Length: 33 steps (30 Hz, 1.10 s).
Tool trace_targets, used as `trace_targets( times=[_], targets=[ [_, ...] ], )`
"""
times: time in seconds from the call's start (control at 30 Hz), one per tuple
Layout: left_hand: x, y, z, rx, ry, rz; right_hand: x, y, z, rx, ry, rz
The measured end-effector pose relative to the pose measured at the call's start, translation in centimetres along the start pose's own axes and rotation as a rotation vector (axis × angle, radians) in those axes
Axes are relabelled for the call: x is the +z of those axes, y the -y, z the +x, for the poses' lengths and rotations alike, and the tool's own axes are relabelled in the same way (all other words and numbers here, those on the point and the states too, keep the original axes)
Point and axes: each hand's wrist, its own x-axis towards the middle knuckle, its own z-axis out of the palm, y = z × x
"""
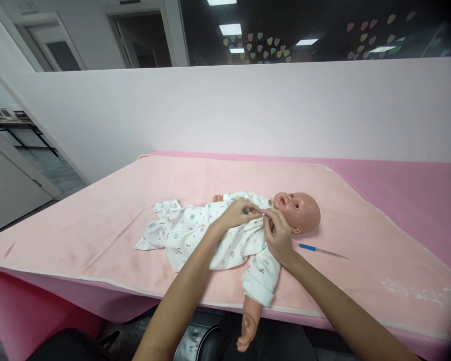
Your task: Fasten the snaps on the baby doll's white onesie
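Baby doll [304,213] on its back on the pale pink blanket [97,205] over the counter [409,200], head to my right. Its near forearm hangs past the counter's front edge.

Done, by the look of it: printed gown [229,250] on, both sleeves over the arms, small hands out at the cuffs. What look like matching trousers [154,233] reach past the hem; no feet show.

In progress: my left hand [242,213] and right hand [278,235] meet at the neckline, fingertips pinching the cloth. Fastener or bare edge, can't tell; my fingers cover it. I judge the neckline unfinished.

Thin blue-ended stick [323,250] lies untouched just beside the head.
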Motion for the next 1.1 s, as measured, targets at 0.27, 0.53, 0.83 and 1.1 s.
trace_targets(
  times=[0.27, 0.53, 0.83, 1.1],
  targets=[
    [-0.2, -0.9, -0.5, 0.002, 0.080, -0.036, 0.1, -0.1, 0.0, -0.006, 0.013, -0.028],
    [-0.6, 0.3, 0.0, -0.327, -0.112, -0.895, -0.1, -0.2, -0.1, 0.038, 0.056, 0.014],
    [-1.3, 1.6, 0.4, -0.529, -0.185, -1.376, -0.9, 0.1, 0.6, -0.015, 0.007, 0.014],
    [-1.5, 2.5, 0.1, -0.446, -0.318, -1.262, -8.9, 0.2, 1.6, 0.396, -0.464, 0.003]
  ],
)
